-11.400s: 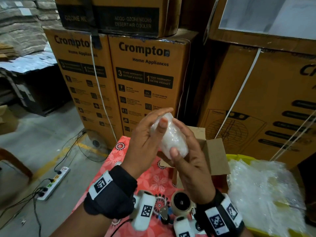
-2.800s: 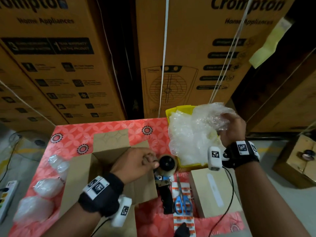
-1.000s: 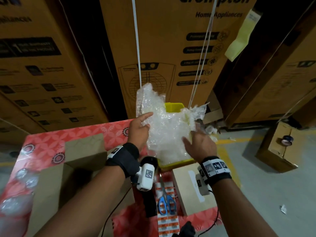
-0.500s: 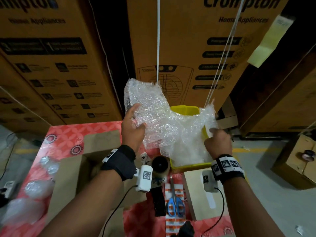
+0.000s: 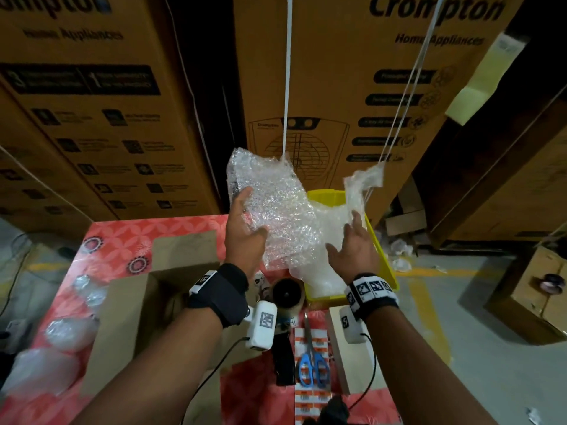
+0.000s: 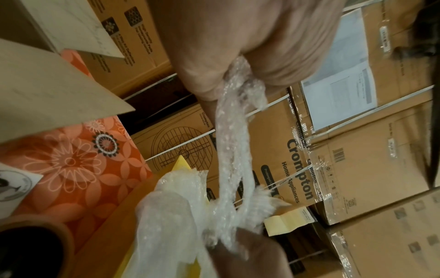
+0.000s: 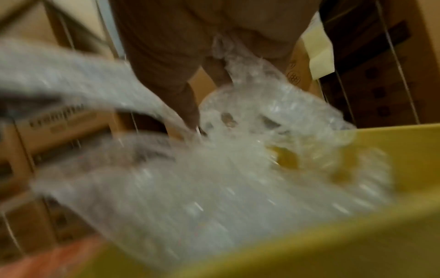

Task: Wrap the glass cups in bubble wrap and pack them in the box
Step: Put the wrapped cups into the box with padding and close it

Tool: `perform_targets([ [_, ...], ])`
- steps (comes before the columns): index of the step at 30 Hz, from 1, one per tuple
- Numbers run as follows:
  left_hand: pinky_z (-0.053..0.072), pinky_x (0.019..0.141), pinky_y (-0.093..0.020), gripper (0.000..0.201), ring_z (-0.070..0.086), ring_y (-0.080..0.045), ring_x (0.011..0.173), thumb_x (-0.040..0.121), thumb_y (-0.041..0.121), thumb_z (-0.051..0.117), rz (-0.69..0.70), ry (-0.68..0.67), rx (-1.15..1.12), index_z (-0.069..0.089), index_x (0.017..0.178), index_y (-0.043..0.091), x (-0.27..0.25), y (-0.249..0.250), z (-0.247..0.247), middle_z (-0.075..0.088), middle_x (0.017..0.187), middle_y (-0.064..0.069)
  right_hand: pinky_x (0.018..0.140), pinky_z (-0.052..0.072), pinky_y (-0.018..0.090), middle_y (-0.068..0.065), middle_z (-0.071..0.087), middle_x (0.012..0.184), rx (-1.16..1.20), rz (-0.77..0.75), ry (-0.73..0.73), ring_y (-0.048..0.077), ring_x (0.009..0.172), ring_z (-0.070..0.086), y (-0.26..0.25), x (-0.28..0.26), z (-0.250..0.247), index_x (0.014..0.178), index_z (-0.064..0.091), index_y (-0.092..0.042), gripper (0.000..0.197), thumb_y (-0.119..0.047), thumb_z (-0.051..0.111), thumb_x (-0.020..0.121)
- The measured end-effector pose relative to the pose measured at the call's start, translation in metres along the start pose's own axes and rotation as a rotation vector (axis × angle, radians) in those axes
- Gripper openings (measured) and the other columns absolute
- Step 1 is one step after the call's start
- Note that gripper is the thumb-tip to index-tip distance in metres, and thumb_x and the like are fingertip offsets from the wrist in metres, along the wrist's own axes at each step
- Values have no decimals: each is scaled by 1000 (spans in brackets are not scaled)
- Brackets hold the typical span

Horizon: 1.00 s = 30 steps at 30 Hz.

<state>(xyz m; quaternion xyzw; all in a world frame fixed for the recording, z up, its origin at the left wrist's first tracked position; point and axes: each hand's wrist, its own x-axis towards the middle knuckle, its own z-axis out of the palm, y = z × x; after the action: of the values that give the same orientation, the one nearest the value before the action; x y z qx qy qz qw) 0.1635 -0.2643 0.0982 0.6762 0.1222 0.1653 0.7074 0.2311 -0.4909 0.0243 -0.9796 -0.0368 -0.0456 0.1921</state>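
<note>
Above the yellow bin (image 5: pixel 382 256), both hands held 1 bubble wrap sheet (image 5: pixel 276 210) up in the air. Left hand (image 5: pixel 245 231) gripped the sheet's left edge, thumb across the front, fingers behind; left wrist view showed the wrap bunched and pinched in the closed fist (image 6: pixel 238 47). Right hand (image 5: pixel 352 250) was at the sheet's right part with fingers spread upward in the head view; right wrist view, blurred, showed wrap (image 7: pixel 238 94) pinched between fingers and palm (image 7: pixel 214 28), so it was gripping too. More wrap lay in the bin below the sheet.

Box (image 5: pixel 144 302) sat open on the red floral table (image 5: pixel 122 237), left of the hands, flaps up; inside not visible. 3 wrapped cups (image 5: pixel 69 332) lay on the table left of the box, outside it, in a line toward the near edge; nearest was blurred. No bare cup could be made out.

Tape dispenser (image 5: pixel 288 294) sat between box and bin, just under the hands. Blue scissors (image 5: pixel 313 369) lay on a label strip (image 5: pixel 310 403) near the front edge, beside a flat tan carton (image 5: pixel 337 357). Large Crompton cartons (image 5: pixel 337 87) stacked behind the table.
</note>
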Motion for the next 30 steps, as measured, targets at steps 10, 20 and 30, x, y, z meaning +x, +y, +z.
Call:
perform_targets([
  [10, 48, 73, -1, 98, 42, 17, 130, 84, -33, 49, 30, 144, 9, 42, 160, 29, 1, 8, -45, 29, 169, 13, 106, 50, 44, 16, 52, 155, 126, 76, -93, 38, 130, 59, 28, -9, -32, 136, 63, -2, 74, -53, 82, 86],
  [20, 50, 80, -5, 105, 27, -4, 151, 82, -31, 53, 5, -18, 25, 44, 157, 42, -8, 5, -37, 30, 169, 19, 91, 53, 34, 18, 70, 135, 215, -218, 343, 33, 107, 73, -17, -6, -112, 124, 77, -13, 61, 19, 55, 77],
  [30, 55, 106, -56, 96, 47, -21, 148, 87, -23, 47, -122, -73, -310, 49, 154, 45, -18, 8, -49, 37, 169, 11, 83, 60, 44, 15, 29, 170, -272, -645, -79, 35, 152, 39, -182, -66, -83, 166, 5, -40, 83, -10, 28, 92],
])
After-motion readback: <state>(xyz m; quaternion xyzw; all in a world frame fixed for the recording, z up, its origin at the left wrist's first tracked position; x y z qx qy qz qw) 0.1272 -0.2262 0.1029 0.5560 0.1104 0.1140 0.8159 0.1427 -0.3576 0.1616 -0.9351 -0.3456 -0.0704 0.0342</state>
